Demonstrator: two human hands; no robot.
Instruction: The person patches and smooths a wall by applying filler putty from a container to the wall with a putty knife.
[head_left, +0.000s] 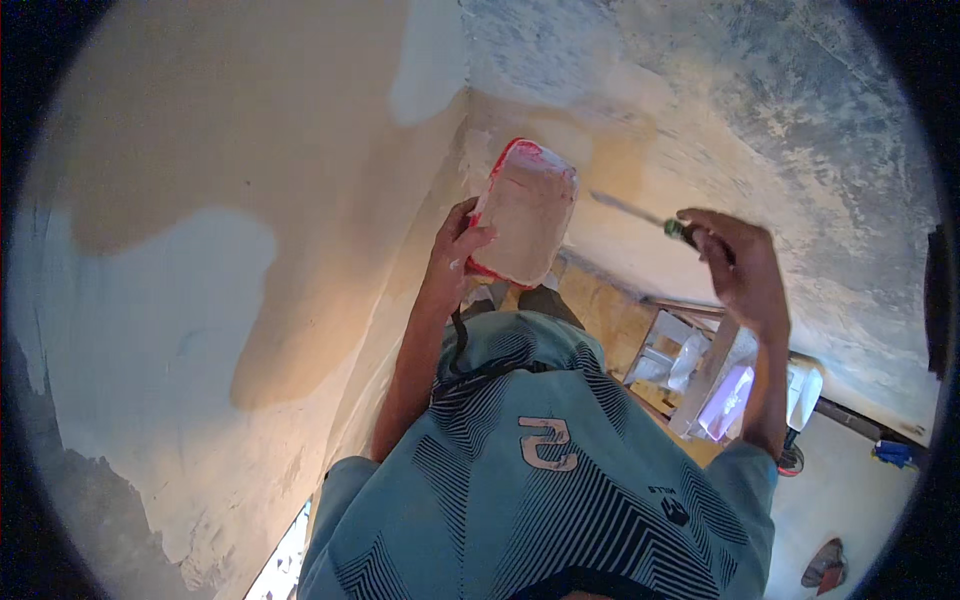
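My left hand (462,243) grips a red, shallow rectangular tub (528,212) by its left side, thumb over the rim. Pale, creamy putty coats the tub's face and edges. To the right, my right hand (738,262) is wrapped round the dark green and black handle of a putty knife (632,208). Its metal blade, seen nearly edge-on, points left toward the tub without touching it. The right hand is slightly blurred. Some whitish smears mark the left wrist.
A patchy cream and white wall (180,310) rises on the left, meeting a rough grey-blue and cream wall (780,130) at a corner ahead. Lower right stands a wooden frame (705,375) with clear plastic and a purple-white container (727,402). A blue object (893,454) lies farther right.
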